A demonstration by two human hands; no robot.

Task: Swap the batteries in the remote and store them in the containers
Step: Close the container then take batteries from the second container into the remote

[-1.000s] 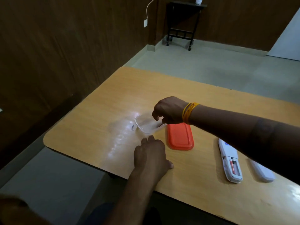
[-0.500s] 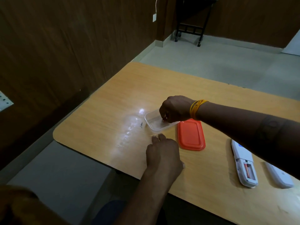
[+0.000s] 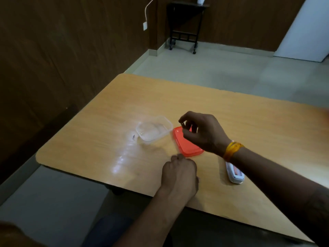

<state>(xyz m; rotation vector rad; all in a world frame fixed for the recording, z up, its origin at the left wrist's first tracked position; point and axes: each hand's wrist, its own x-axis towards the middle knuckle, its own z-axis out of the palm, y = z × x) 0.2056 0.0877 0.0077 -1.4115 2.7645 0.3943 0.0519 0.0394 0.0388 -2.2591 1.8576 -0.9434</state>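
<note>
Table [image 3: 249,122], right hand [image 3: 201,132] lifted from container [image 3: 154,130]

Wooden table [image 3: 231,111], light brown, rounded corners. On it: clear plastic container [image 3: 154,129], open, and orange lid [image 3: 185,146] flat just beside it. White remote [image 3: 234,172] near front edge, battery bay open. Left hand [image 3: 179,173] rests on tabletop.

No text you can read, no label, brand, number or sign legible on anything before you.
</note>
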